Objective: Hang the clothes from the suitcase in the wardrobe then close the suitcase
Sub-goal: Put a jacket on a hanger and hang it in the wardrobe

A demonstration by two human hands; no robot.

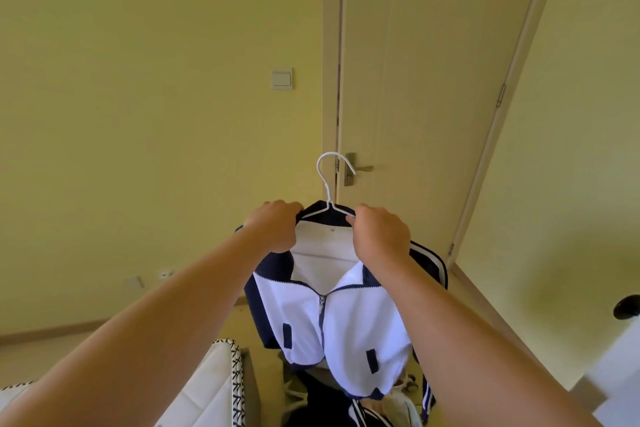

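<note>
Nearest, below the jacket [346, 322], lies a heap of clothes [311, 402], dark and pale. Whether the suitcase holds them I cannot tell. A white cushion [207, 388] with black-patterned edging sits to the jacket's lower left.

The white and navy jacket hangs in the air, zip partly done up, on a white wire hanger [327, 191]. The left hand [273, 230] is curled round the collar and shoulder on one side. The right hand [381, 236] pinches the collar and hanger arm on the other.

The step looks like seating the jacket squarely. Both shoulders should be pulled evenly over the wire arms and the collar centred under the hook, or it may slip off sideways.

Behind the jacket stand a closed door [433, 80] and a light switch [282, 78]. No wardrobe is in view.
</note>
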